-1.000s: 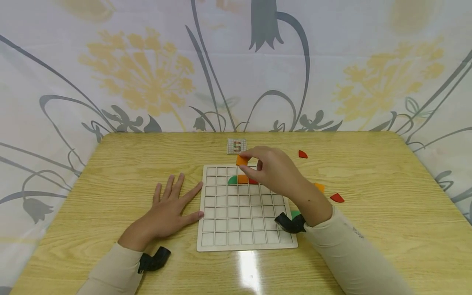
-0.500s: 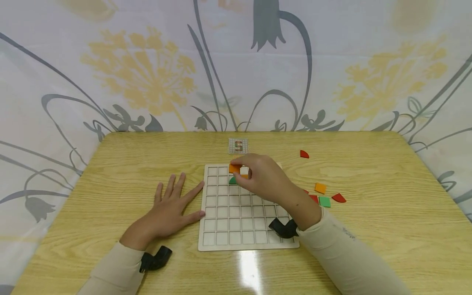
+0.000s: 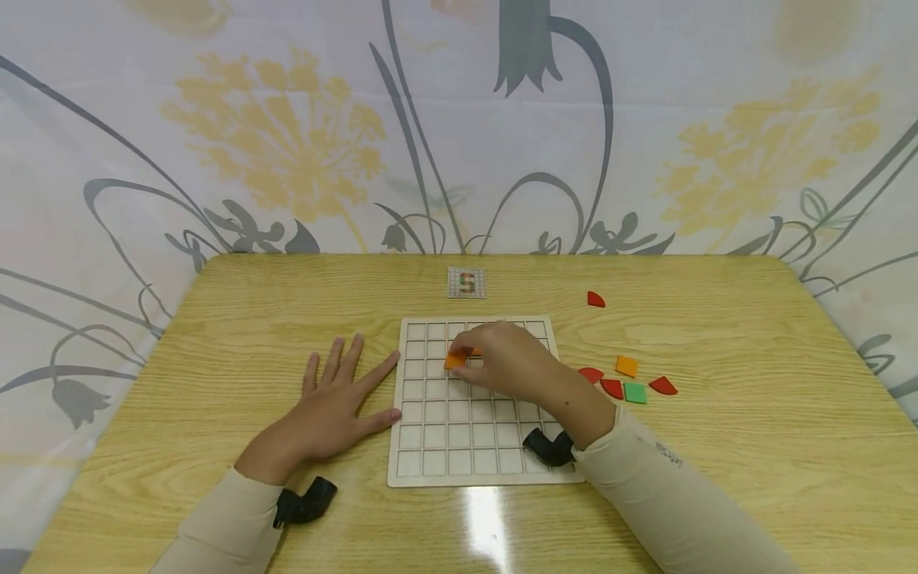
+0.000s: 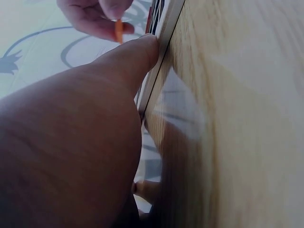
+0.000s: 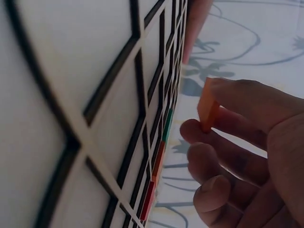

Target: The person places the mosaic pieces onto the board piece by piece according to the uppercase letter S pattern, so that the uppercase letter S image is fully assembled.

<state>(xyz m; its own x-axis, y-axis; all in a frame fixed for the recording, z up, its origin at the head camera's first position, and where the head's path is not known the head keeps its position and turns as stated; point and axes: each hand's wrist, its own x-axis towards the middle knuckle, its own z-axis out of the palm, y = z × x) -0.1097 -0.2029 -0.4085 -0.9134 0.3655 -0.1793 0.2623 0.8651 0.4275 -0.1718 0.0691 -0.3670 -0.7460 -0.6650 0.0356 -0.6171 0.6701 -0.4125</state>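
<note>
My right hand (image 3: pixel 505 359) pinches an orange square tile (image 3: pixel 455 362) between thumb and fingers over the upper left part of the white grid board (image 3: pixel 435 460). In the right wrist view the pinched tile (image 5: pixel 207 105) stands off the board's surface. Set in the grid there, a green piece (image 5: pixel 167 125), an orange piece (image 5: pixel 159 159) and a red piece (image 5: pixel 148 201) lie in a line. Most of that row is hidden by my right hand in the head view. My left hand (image 3: pixel 333 406) rests flat with fingers spread, thumb and index fingertips at the board's left edge.
A small card (image 3: pixel 467 283) with an S pattern on a grid lies behind the board. Right of the board are an orange square (image 3: pixel 627 366), a green square (image 3: pixel 635 393) and several red quarter-round pieces (image 3: pixel 663 386). Another red piece (image 3: pixel 596 299) lies farther back.
My right hand has carried the orange tile from behind the board's far edge forward and slightly left, down over the grid. The left hand stays in place. Loose pieces on the right have come into view.
</note>
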